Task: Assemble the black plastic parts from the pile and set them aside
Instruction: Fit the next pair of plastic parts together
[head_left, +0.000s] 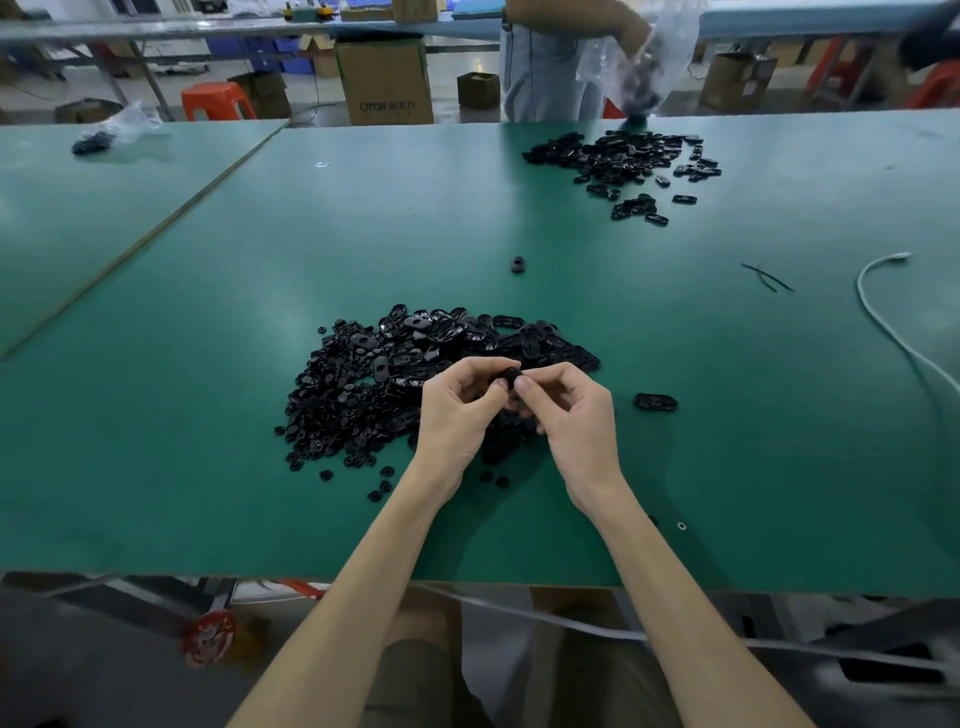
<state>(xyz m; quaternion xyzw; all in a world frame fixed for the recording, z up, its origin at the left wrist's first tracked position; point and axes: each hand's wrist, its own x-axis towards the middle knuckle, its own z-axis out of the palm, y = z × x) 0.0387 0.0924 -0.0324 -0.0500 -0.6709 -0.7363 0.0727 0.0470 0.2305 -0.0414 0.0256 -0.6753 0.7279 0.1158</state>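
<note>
Left hand (460, 410), right hand (566, 410) pinching black part (509, 375) (together), over pile (374, 384)

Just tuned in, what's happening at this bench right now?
A seated person pinches a small black part between the left hand and right hand, just above the near pile of black plastic pieces on the green table. One oval part lies alone to the right of the hands. Across the table, another person holds a clear bag over a second pile.
</note>
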